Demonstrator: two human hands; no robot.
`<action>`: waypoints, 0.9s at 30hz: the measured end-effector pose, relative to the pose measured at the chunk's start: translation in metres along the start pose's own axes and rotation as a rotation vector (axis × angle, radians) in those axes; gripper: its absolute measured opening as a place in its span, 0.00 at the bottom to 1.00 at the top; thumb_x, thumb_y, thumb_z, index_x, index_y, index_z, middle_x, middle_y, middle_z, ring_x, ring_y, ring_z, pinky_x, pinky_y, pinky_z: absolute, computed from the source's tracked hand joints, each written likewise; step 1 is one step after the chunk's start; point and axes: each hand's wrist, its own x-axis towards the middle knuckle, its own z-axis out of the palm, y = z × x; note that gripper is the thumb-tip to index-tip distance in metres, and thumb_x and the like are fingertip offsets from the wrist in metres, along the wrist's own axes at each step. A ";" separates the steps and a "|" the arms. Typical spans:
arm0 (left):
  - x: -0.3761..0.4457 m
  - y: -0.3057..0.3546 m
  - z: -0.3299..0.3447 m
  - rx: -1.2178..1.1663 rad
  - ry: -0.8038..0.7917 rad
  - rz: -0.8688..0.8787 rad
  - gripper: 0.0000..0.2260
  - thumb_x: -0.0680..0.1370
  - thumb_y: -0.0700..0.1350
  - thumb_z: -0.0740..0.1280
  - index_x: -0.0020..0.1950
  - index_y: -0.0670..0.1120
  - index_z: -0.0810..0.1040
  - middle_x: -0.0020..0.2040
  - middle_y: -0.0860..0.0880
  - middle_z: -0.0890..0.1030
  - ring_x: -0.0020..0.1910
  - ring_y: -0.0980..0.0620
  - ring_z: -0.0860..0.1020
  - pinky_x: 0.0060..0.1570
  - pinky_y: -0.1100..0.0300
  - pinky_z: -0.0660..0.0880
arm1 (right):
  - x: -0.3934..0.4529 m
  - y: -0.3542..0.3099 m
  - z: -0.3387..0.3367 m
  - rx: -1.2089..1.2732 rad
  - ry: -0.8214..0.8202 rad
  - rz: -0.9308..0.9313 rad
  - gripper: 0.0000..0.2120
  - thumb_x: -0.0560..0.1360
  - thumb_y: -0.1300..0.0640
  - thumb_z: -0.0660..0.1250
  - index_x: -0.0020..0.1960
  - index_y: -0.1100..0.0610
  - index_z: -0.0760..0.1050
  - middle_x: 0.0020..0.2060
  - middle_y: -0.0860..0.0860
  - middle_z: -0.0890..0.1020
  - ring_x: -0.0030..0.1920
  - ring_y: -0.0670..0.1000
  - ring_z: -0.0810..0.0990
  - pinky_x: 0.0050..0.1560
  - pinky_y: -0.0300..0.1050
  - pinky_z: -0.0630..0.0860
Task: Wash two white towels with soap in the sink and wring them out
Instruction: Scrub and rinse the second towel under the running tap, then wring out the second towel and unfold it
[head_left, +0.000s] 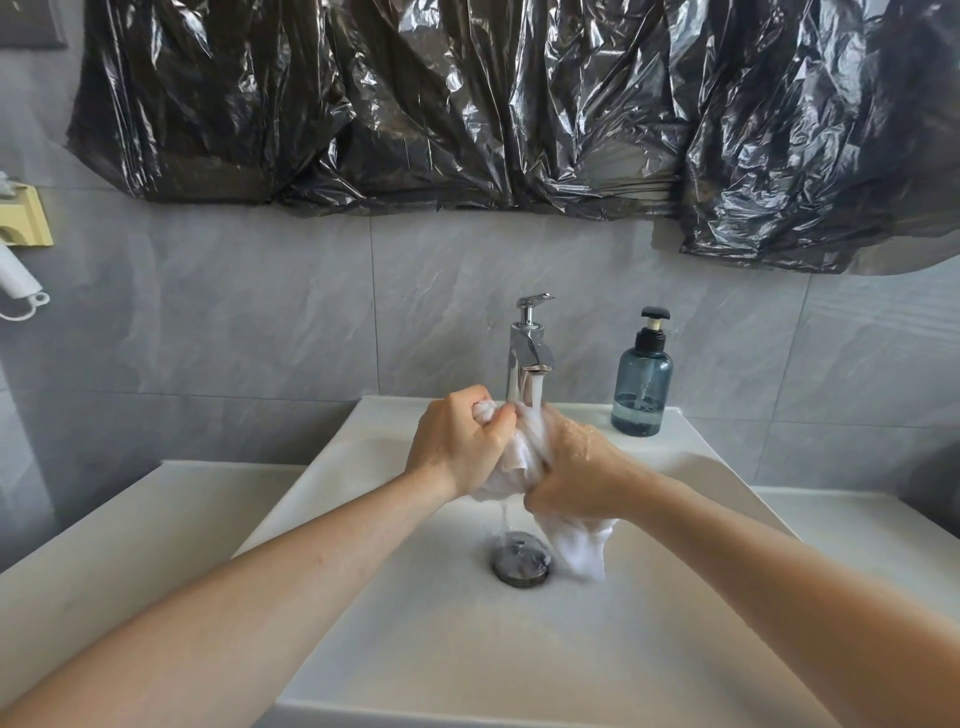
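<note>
A wet white towel (519, 457) is bunched between both hands above the white sink (395, 613). My left hand (457, 441) is closed on its upper left end. My right hand (576, 467) grips the middle, and a loose end (582, 545) hangs below it near the drain (521, 560). Water runs from the chrome faucet (529, 353) onto the towel and trickles down to the drain. A blue soap pump bottle (642, 379) stands on the sink's back right rim. I see only one towel.
A white counter (119, 545) lies on both sides of the sink. Grey tiles cover the wall, with black plastic sheeting (467, 104) hung above. A white hair dryer in a yellow holder (21, 244) is at the left edge.
</note>
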 end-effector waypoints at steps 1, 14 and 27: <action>-0.001 0.001 0.000 -0.010 0.005 0.003 0.17 0.76 0.58 0.66 0.36 0.47 0.73 0.32 0.51 0.80 0.37 0.48 0.79 0.38 0.52 0.75 | 0.000 0.000 -0.002 0.044 -0.014 0.010 0.27 0.65 0.56 0.77 0.58 0.49 0.65 0.45 0.48 0.79 0.45 0.50 0.80 0.44 0.46 0.81; 0.017 0.057 -0.039 0.193 -0.103 0.171 0.29 0.76 0.64 0.57 0.76 0.58 0.67 0.75 0.55 0.69 0.71 0.50 0.73 0.69 0.49 0.71 | -0.022 -0.004 0.003 0.632 -0.099 0.323 0.25 0.69 0.66 0.74 0.61 0.47 0.72 0.34 0.52 0.74 0.17 0.45 0.64 0.19 0.33 0.58; 0.042 0.114 -0.036 0.403 -0.305 0.171 0.30 0.75 0.56 0.56 0.78 0.55 0.74 0.80 0.56 0.70 0.78 0.50 0.68 0.76 0.52 0.66 | -0.036 0.002 -0.001 0.834 0.049 0.271 0.25 0.64 0.62 0.78 0.58 0.47 0.77 0.42 0.54 0.84 0.36 0.52 0.80 0.24 0.36 0.71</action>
